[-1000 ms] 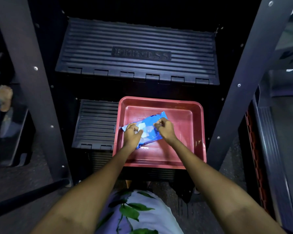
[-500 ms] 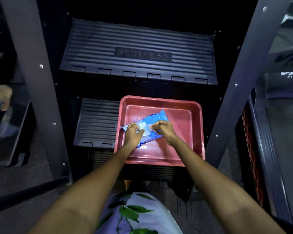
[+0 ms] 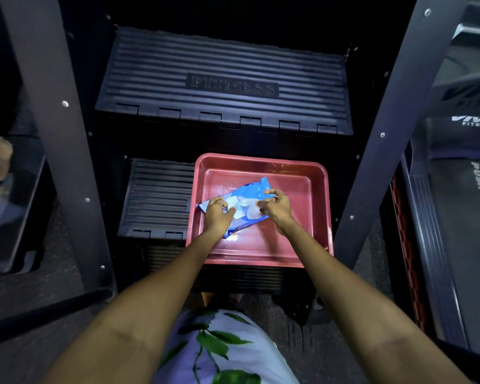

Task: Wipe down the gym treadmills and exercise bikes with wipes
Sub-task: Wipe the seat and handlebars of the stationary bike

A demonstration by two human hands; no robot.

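**Inspector:** At the near edge of the view, a leaf-printed garment (image 3: 219, 353) is noted, with both forearms extended forward from it. What is recorded at the hands?

**Assistant:** A blue wipes pack (image 3: 243, 210) is found lying inside the red tray (image 3: 320, 217), which is set on the lower ribbed step (image 3: 157, 198). The pack is held down at its left end by the left hand (image 3: 216, 214), fingers curled onto it. At the pack's opening, something pale is pinched by the right hand (image 3: 277, 207) between thumb and fingertips; it is judged to be a wipe (image 3: 247, 209) or the seal flap, and which of the two cannot be told.

**Inspector:** Step in hand?

**Assistant:** Drawing of a wipe is judged to be under way; no machine surface is yet being wiped. For the next move, an upward pull by the right hand is called for while the pack is kept pinned, so that a single sheet is freed.

**Inspector:** Legible markings, nearer to farther?

**Assistant:** Print on the pack cannot be read. On the treadmill belt (image 3: 466, 245) at right, "PUSH YOUR" is read, the rest being cut off. Beyond it, "VIVA" over "FITNESS" is partly seen. On the upper step (image 3: 225, 84), "FITNESS" is embossed.
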